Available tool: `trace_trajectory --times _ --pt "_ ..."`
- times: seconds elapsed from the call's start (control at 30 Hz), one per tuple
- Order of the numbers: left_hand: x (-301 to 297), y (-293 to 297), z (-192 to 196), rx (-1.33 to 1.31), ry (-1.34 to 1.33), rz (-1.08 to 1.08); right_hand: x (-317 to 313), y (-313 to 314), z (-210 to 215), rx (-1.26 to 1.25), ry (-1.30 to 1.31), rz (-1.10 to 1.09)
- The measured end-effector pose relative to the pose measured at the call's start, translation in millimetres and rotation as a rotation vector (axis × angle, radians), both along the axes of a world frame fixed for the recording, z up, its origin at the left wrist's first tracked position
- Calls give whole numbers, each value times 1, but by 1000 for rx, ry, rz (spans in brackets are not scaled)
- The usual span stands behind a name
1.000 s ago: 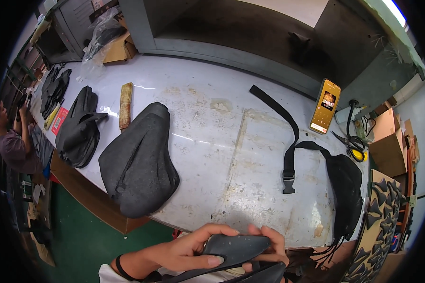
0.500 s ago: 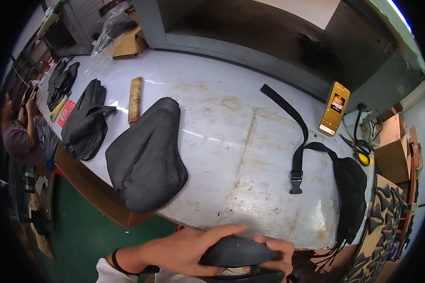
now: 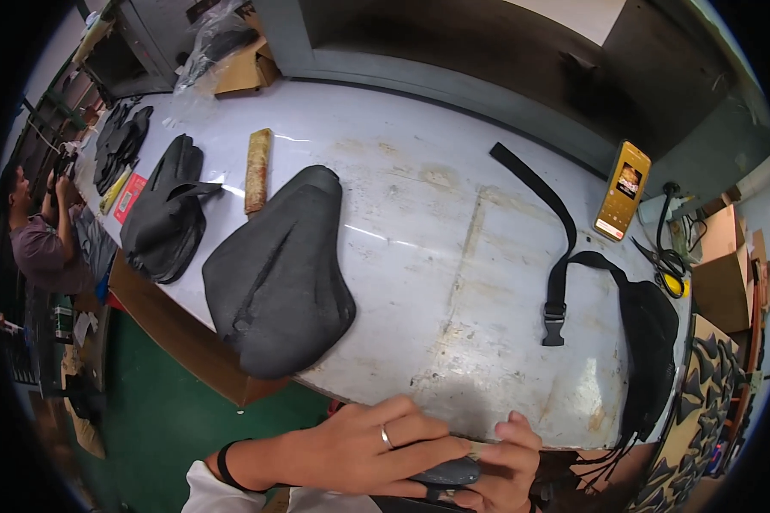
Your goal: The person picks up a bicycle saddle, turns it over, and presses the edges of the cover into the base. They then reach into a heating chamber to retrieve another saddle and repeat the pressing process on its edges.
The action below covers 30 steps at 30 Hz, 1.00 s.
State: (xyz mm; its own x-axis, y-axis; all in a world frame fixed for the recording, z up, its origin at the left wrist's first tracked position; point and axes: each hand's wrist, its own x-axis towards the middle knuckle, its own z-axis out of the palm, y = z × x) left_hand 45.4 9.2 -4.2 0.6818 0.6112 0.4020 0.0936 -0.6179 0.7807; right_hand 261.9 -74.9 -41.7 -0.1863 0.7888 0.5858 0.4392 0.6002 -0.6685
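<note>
At the near edge of the table I hold a smooth black bicycle saddle point(image 3: 452, 472), mostly hidden by my fingers. My left hand point(image 3: 359, 449), with a ring on one finger, lies across its top from the left and grips it. My right hand point(image 3: 506, 468) pinches its right end, thumb below and some fingers raised. A pale strip shows between the two hands. Ahead and to the left, a stack of black saddle-shaped covers point(image 3: 278, 282) lies on the white table point(image 3: 402, 299). Further left sits another pile of black covers point(image 3: 162, 214).
A worn yellowish bar point(image 3: 257, 171) lies behind the stack. To the right are a black waist bag point(image 3: 648, 342) with its buckled strap, an upright phone point(image 3: 622, 190), scissors point(image 3: 669, 267) and a cardboard box point(image 3: 719, 265). At far left, another person point(image 3: 47, 248) works.
My left hand has rolled over the saddle, its fingers now covering most of the top. My right hand's fingers have lifted partly. The view has shifted slightly.
</note>
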Motion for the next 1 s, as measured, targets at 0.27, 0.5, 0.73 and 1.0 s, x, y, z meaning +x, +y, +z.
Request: trace_trajectory --times 0.27,0.5,0.73,1.0 --pt "-4 3 -4 19 -6 -98 -4 9 -14 542 -19 -81" --pt "-1 5 -1 77 11 -75 -14 6 -17 552 93 -205" --pt "5 -9 -7 286 120 92 -14 13 -3 564 34 -205" --pt "5 -2 3 414 48 32 -14 18 -1 545 95 -217"
